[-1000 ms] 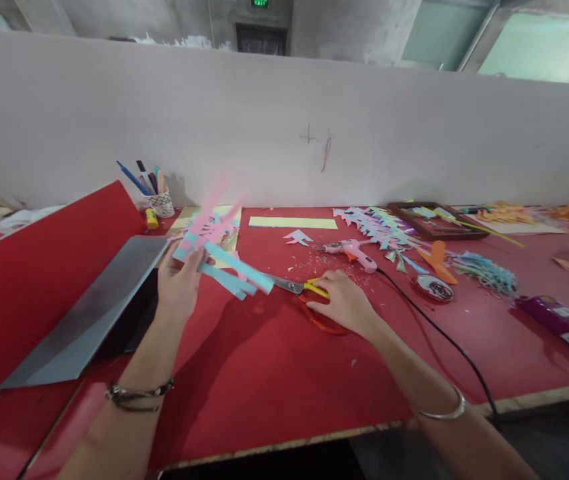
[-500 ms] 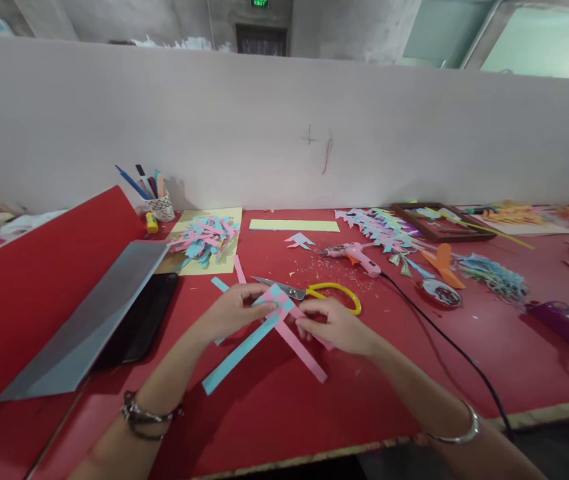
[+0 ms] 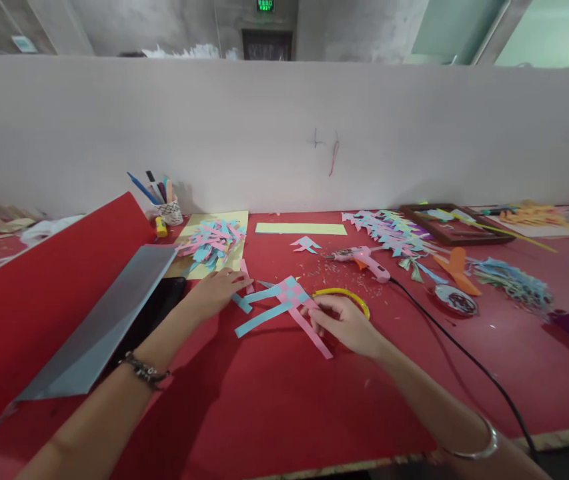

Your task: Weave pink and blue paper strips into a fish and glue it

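Pink and blue paper strips woven into a checked piece (image 3: 290, 291), loose ends sticking out, hang from my right hand (image 3: 341, 320); its thumb and fingers pinch the right edge. My left hand (image 3: 219, 291) is off the weave, fingers stretched out over the table beside a short blue paper strip (image 3: 241, 303) and a pink paper strip (image 3: 247, 275). Whether its fingertips touch either strip is hard to see. Behind the weave lie scissors with yellow handles (image 3: 349, 293), their blades mostly covered.
A pile of cut strips (image 3: 211, 243) lies on yellow paper at the back left. A pink glue gun (image 3: 364, 257) with a black cord rests behind my right hand. Left stand a red board (image 3: 64, 293) and a pen cup (image 3: 169, 212). Paper garlands (image 3: 389, 230) lie back right.
My left hand has let go of the woven piece and moved left and away from me to the loose strips. My right hand keeps hold of the weave, which has turned slightly.
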A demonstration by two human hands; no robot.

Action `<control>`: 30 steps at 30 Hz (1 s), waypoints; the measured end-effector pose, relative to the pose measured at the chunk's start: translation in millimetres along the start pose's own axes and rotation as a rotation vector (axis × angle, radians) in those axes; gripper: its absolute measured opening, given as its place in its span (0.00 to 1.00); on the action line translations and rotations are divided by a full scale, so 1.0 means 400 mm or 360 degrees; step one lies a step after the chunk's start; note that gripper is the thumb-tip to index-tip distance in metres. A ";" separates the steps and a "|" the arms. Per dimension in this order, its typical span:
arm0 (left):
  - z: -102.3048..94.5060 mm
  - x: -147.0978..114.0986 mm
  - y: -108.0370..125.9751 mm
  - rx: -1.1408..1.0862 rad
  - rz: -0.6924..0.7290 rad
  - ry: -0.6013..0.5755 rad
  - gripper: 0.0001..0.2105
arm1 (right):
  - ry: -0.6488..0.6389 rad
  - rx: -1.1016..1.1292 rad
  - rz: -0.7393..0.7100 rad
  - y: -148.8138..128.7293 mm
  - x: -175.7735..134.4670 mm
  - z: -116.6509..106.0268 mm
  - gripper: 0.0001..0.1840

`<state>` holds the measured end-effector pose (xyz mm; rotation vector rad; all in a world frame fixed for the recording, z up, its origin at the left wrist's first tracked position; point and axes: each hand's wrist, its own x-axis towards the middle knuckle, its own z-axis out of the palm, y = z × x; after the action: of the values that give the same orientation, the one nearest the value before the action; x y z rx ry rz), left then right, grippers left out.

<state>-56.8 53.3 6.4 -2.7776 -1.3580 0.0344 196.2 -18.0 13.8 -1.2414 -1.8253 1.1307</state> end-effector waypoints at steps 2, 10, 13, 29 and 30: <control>-0.015 0.006 0.002 -0.0056 0.0062 -0.0058 0.21 | 0.0042 0.0019 -0.0004 0.002 0.003 -0.001 0.11; -0.002 -0.016 -0.024 -0.0386 0.0186 0.0158 0.05 | 0.0114 0.0214 -0.0005 0.004 0.010 -0.011 0.11; 0.009 -0.019 -0.025 -0.0381 0.0185 0.0193 0.04 | 0.0113 0.0263 0.0028 0.003 0.009 -0.011 0.12; -0.084 0.000 -0.091 0.0691 0.0131 0.1269 0.15 | 0.0297 0.0667 0.0078 0.014 0.024 -0.011 0.19; -0.093 0.012 -0.106 0.0651 0.0013 0.1260 0.15 | 0.0305 0.0693 0.0066 0.017 0.024 -0.011 0.19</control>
<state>-85.7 82.0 45.6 -2.0839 -0.9781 -0.6336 199.3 -6.4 9.9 -1.0884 -1.3271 1.2979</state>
